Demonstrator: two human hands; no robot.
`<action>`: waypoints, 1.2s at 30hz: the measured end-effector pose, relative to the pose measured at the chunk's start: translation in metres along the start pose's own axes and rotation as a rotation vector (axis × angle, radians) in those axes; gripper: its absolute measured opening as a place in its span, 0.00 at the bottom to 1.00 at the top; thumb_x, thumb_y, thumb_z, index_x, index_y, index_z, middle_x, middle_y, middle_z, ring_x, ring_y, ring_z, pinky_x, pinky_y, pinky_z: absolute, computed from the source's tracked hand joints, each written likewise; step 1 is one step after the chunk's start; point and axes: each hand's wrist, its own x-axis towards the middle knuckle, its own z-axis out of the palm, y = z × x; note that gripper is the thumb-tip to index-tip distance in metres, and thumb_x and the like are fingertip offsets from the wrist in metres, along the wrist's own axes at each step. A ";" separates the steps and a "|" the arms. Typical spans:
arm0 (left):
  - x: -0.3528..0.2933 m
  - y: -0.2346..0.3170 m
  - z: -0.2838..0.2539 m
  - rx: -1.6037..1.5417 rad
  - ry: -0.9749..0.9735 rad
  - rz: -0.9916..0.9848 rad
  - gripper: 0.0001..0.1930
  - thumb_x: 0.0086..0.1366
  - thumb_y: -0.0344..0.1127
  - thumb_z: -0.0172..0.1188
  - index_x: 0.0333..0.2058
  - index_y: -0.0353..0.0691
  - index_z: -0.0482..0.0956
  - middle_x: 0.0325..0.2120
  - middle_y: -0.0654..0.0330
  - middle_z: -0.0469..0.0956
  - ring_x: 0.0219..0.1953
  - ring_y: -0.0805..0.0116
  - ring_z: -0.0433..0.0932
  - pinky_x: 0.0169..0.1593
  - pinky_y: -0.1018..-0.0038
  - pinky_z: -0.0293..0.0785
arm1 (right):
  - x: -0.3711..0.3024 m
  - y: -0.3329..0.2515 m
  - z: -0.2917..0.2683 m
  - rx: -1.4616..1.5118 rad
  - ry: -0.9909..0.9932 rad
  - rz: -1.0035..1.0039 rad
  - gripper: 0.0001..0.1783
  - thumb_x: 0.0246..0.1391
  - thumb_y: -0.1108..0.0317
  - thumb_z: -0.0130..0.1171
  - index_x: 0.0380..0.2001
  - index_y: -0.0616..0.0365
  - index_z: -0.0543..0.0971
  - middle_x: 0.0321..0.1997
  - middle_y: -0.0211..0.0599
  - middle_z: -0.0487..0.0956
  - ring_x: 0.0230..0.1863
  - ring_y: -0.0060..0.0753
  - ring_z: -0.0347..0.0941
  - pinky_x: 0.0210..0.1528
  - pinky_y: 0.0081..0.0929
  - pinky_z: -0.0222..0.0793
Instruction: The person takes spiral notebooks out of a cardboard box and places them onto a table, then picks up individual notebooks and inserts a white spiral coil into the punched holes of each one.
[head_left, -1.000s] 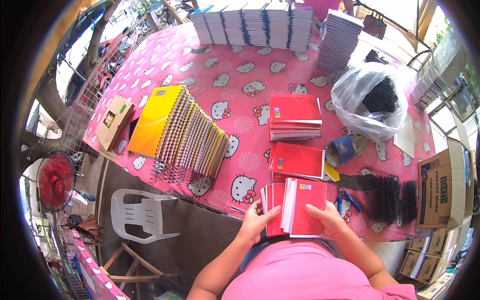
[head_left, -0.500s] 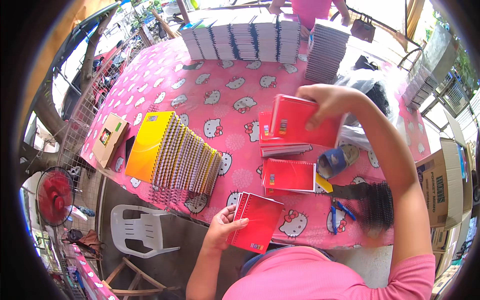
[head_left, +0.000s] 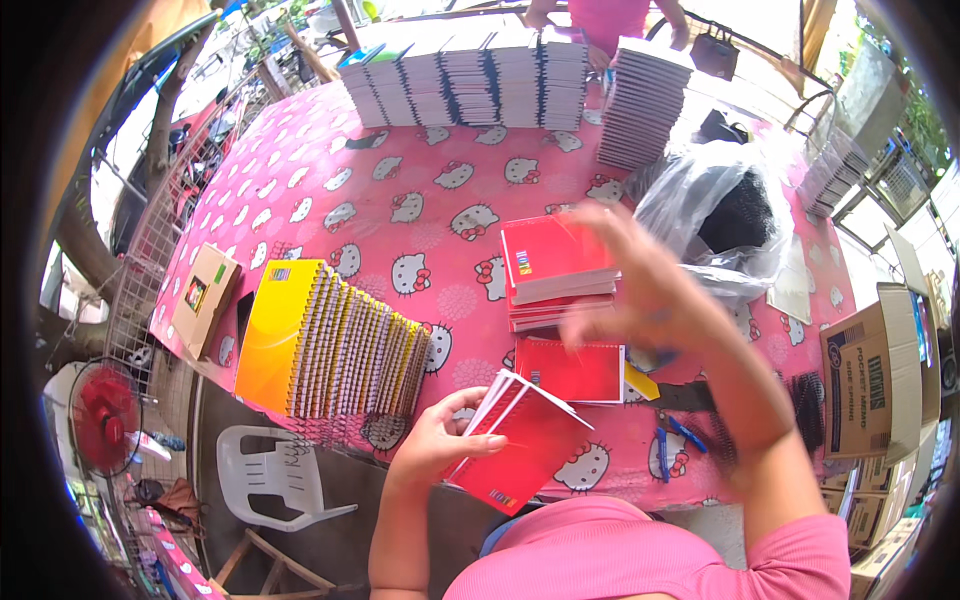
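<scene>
My left hand (head_left: 432, 437) is closed on a few red notebooks (head_left: 525, 450), thumb on top. Their edges are slightly fanned, and punched holes run along one side. My right hand (head_left: 645, 285), smeared by motion, hovers beside a stack of red notebooks (head_left: 555, 248); its thumb and fingers are apart, with nothing seen between them. Closer to me lies a lower pile of red notebooks (head_left: 570, 370), a yellow piece (head_left: 641, 381) sticking out at its right end. My right forearm partly hides what lies to the right of the piles.
Yellow spiral notebooks (head_left: 285, 335) lean in a row at left. Blue pens (head_left: 662, 455) and black coils (head_left: 806, 415) lie at right, below a clear plastic bag (head_left: 690, 215). Tall notebook stacks (head_left: 470, 80) line the far edge, near another person (head_left: 610, 22). A cardboard box (head_left: 865, 385) stands right.
The red notebooks in my right hand have come down onto the farther red stack, and that hand has let go. The notebooks in my left hand have tilted and fanned a little.
</scene>
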 end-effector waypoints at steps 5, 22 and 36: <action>0.043 0.039 0.047 0.252 -0.324 -0.006 0.43 0.48 0.36 0.76 0.60 0.30 0.63 0.44 0.54 0.77 0.45 0.69 0.77 0.49 0.73 0.73 | -0.118 -0.025 0.054 0.771 -0.153 0.521 0.54 0.37 0.49 0.77 0.60 0.68 0.60 0.56 0.49 0.71 0.58 0.35 0.68 0.59 0.33 0.65; 0.110 -0.053 0.021 -0.026 0.156 -0.050 0.64 0.45 0.51 0.76 0.68 0.34 0.37 0.66 0.44 0.49 0.68 0.56 0.51 0.67 0.58 0.49 | -0.153 0.028 0.056 0.539 0.045 0.968 0.56 0.49 0.25 0.50 0.64 0.66 0.59 0.62 0.51 0.65 0.66 0.42 0.57 0.64 0.32 0.57; 0.063 -0.082 0.009 -0.133 0.100 -0.018 0.53 0.48 0.41 0.71 0.66 0.40 0.43 0.56 0.55 0.60 0.57 0.62 0.63 0.60 0.58 0.61 | -0.170 -0.012 0.117 1.154 0.073 0.788 0.55 0.48 0.30 0.57 0.65 0.63 0.58 0.68 0.50 0.60 0.68 0.38 0.56 0.66 0.37 0.55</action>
